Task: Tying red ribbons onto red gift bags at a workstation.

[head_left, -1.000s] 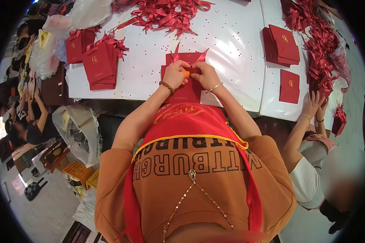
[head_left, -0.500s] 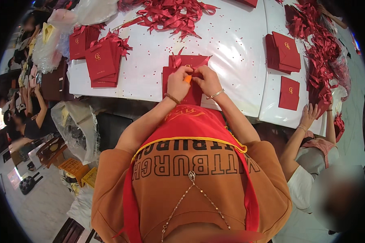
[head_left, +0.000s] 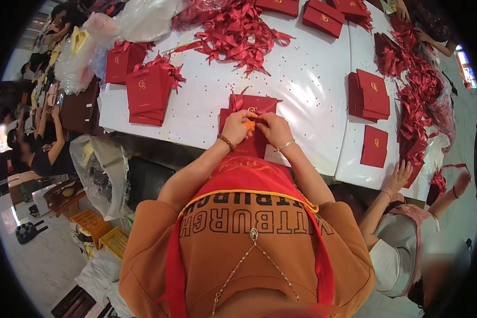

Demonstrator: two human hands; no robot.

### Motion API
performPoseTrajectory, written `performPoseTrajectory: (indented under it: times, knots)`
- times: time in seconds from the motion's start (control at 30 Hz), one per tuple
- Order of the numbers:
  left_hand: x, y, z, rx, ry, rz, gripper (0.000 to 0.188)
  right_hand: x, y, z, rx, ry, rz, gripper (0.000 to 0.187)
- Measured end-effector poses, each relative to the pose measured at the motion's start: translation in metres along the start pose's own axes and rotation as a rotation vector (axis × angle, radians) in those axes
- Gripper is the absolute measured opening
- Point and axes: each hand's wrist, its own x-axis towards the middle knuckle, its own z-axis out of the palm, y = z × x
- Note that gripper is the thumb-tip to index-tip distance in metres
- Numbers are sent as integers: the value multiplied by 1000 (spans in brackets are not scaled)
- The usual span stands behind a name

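A red paper bag (head_left: 263, 103) with a gold emblem lies on the white table, close to my body, overlapping more red card beneath it. A red ribbon (head_left: 238, 99) runs along its top part, its loose ends sticking out past both sides. Both of my hands are closed over the bag, fingertips almost meeting. Something small and orange (head_left: 250, 125) shows between the fingers of my left hand (head_left: 235, 129); its exact kind is hidden. My right hand (head_left: 276, 130) pinches at the ribbon, though the fingers mostly cover the pinched part.
Stacks of red bags (head_left: 149, 95) lie at left, with others (head_left: 370, 94) at right. A heap of red ribbons (head_left: 236, 37) is at the far side. On the right, a co-worker's hand (head_left: 399, 176) rests by red bags and more ribbons (head_left: 416, 100). Clear plastic (head_left: 98, 175) hangs at left.
The whole scene sits lower in the picture, as my view has tilted. My hands stay together over the bag. The co-worker's other hand has moved outward, near a dangling red ribbon.
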Motion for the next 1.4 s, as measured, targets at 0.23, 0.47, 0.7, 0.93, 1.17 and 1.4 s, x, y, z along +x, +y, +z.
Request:
performPoseTrajectory:
  times: [0.23, 0.47, 0.7, 0.93, 1.17, 1.4]
  knots:
    - [-12, 10, 7, -141, 40, -19, 19, 0, 5, -1, 245, 14, -109, 17]
    - [-11, 0, 7, 389, 225, 444, 26, 0, 7, 4, 238, 39, -138, 14]
    - [-6, 2, -1, 215, 79, 191, 19, -3, 4, 6, 199, 63, -209, 13]
    - [-11, 10, 1, -130, 24, -37, 14, -5, 4, 4, 210, 28, -219, 13]
    - [1, 39, -27, 1087, 159, 564, 23, -5, 0, 4, 193, 63, -275, 12]
    - [48, 68, -42, 931, -670, 103, 21, -5, -7, 10, 51, 65, -412, 14]
